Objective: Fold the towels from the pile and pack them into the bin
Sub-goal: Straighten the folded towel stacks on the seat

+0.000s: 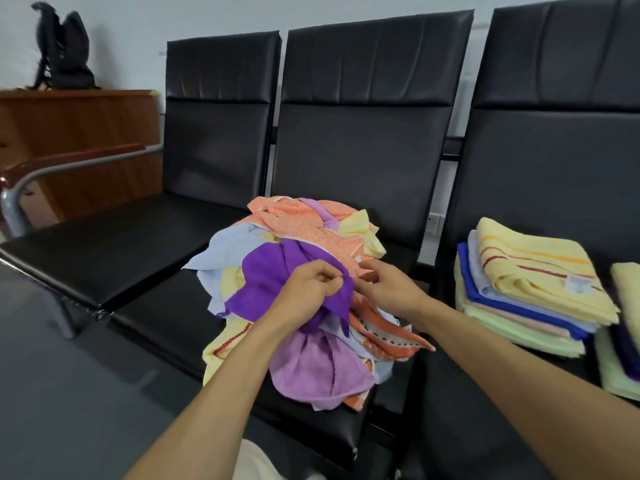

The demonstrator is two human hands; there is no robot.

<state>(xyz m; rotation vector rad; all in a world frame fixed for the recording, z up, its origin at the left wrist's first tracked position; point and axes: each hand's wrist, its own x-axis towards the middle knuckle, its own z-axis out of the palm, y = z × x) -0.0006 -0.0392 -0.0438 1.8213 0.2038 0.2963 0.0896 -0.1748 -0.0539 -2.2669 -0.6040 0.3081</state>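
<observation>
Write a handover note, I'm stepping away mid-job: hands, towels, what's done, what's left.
Left hand pinches the dark purple towel atop the pile on the middle seat.
Right hand is at that towel's edge; grip unclear.
Done: folded stack on the right seat, second stack beside it.
Left: fold the pile, pack everything; no bin in view.

1. Pile of towels (313, 233): soft terry cloth, matt and nubbly; the purple towel (266, 275) looks smoother.
2. Folded stack (533, 271): the same matt looped cloth.
3. Seats (363, 140): black leather-like covering, smooth, with a faint sheen.
4. Armrest (69, 158): glossy varnished wood on a dull grey metal tube (12, 202).
5. Cabinet (76, 119): polished reddish wood.
</observation>
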